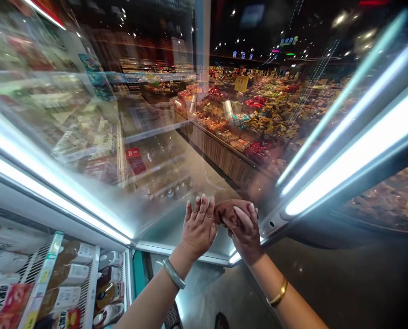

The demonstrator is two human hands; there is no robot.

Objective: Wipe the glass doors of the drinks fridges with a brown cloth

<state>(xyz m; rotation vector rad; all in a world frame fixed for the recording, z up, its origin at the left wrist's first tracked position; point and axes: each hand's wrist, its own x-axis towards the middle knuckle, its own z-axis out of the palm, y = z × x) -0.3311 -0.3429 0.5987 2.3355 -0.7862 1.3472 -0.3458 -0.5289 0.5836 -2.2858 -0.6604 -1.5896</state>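
A glass cooler door (pixel 169 201) with lit edges stands in front of me, swung out from the cooler. My left hand (pixel 199 226) lies against the lower part of the glass, its fingers stretched out and holding nothing. Just to its right, my right hand (pixel 247 228) presses a folded brown cloth (pixel 226 211) against the pane, the fingers bent over it. Part of the cloth is hidden behind that hand. The glass around both hands looks hazy.
Bottles and packs stand on the cooler shelves (pixel 49 265) at lower left. Bright light strips (pixel 355 155) run along the door's right edge. Beyond the glass is a long wooden display bin (pixel 221 155) heaped with wrapped goods. A shoe (pixel 221 321) shows on the floor below.
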